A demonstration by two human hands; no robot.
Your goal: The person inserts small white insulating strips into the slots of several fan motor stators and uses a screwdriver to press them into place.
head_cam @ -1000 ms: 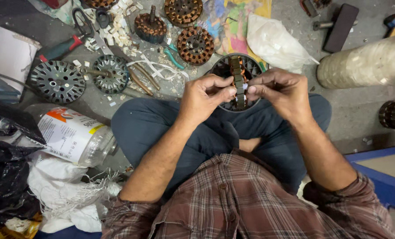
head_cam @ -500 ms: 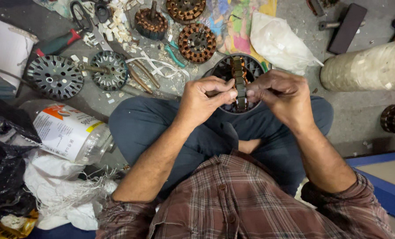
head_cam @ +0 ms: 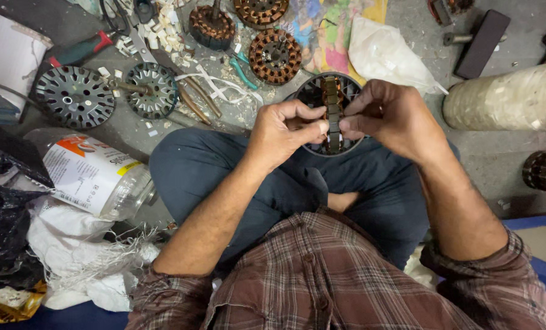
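Hands first: our left hand [head_cam: 283,135] and right hand [head_cam: 390,119] meet over our lap, both pinched shut on the round dark metal stator core [head_cam: 332,116], a slotted ring held on edge above the crossed legs in blue trousers [head_cam: 218,174]. The fingertips of both hands close from either side on the brownish strip that runs down the core's near edge; whether that strip is insulation or winding we cannot tell.

Compared with a second ago, little has shifted in the head view, the only one we have. The grip is the same on both sides, and the core sits in the same place between the thumbs. The left thumb looks pressed a little closer to the strip. The whole scene has slid slightly in the frame, which we read as our head moving, not the work. We judge the same small fingertip step on that strip to be in progress, with nothing released.

On the grey floor [head_cam: 487,165] ahead lie two bare silver slotted discs [head_cam: 75,96], three copper-wound cores [head_cam: 276,56], a green-handled screwdriver [head_cam: 80,49], scraps of white paper [head_cam: 209,79] and a white plastic bag [head_cam: 383,52]. A clear plastic jar with a white label [head_cam: 95,177] lies on its side just beside our left knee.
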